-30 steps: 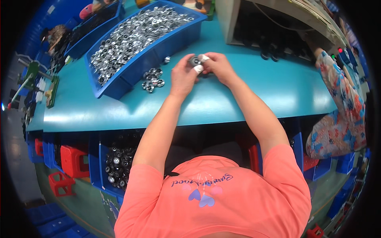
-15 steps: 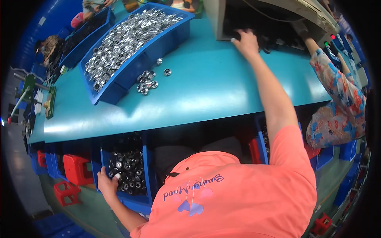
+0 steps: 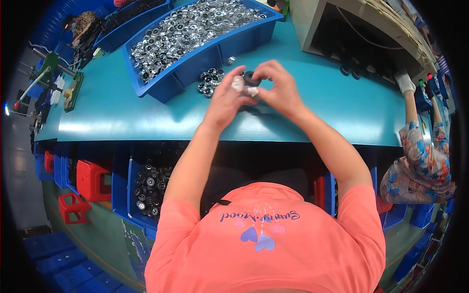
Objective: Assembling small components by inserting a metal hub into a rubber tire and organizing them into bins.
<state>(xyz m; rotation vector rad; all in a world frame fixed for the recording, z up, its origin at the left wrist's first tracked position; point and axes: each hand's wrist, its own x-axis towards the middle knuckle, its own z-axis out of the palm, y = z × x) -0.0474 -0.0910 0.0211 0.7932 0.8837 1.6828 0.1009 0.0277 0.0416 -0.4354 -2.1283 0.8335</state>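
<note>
My hands are close together over the teal table (image 3: 161,115), just right of a small pile of shiny silver round parts (image 3: 210,80). My right hand (image 3: 283,90) pinches a black ring-shaped part (image 3: 251,78) between thumb and fingers. Facing it is my left hand (image 3: 225,100), its fingers curled, with a pale patch at the fingertips. Whether that patch is a finger wrap or a held part, I cannot make out. Beyond my hands stands a long blue bin (image 3: 171,80) heaped with similar silver parts. White wrapping shows on my right thumb.
A grey box-like housing (image 3: 312,27) with a dark opening stands at the back right, black round parts (image 3: 351,71) before it. Below the table edge, a blue crate (image 3: 133,195) holds black wheel-like parts. A green hand press (image 3: 73,90) is far left. A co-worker's gloved hand (image 3: 404,82) is at right.
My right hand has come back from the housing with a black ring-shaped part. My left hand has risen from the crate below to meet it above the table. The view has shifted.
</note>
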